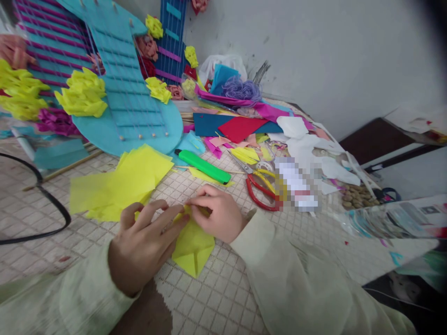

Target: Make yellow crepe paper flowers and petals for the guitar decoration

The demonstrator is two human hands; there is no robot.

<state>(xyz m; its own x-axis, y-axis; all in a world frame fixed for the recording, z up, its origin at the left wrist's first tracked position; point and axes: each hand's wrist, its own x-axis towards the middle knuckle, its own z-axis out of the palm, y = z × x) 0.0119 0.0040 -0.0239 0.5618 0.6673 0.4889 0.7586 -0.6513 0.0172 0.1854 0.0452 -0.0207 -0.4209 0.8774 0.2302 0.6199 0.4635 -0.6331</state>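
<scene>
A folded square of yellow paper [194, 251] lies on the quilted-pattern table cover, one corner pointing toward me, with creases along it. My left hand [143, 242] reaches over its left side, fingertips pressing the paper's far edge. From the other side, my right hand [218, 211] pinches that same far edge between thumb and fingers. The fingertips of both hands nearly meet there, hiding part of the fold. Just beyond my left hand is a loose stack of yellow paper sheets [122, 181]. Past my right hand lies a bright green cutter-like tool [204, 166].
Red-handled scissors [261, 193] lie right of the green tool, near a blurred white item [296, 184]. Blue guitar-shaped cutouts [125, 100] with yellow paper flowers [82, 93] stand at the back left. Paper scraps [242, 129] and purple yarn [241, 89] pile up behind. A black cable [57, 200] curves at left.
</scene>
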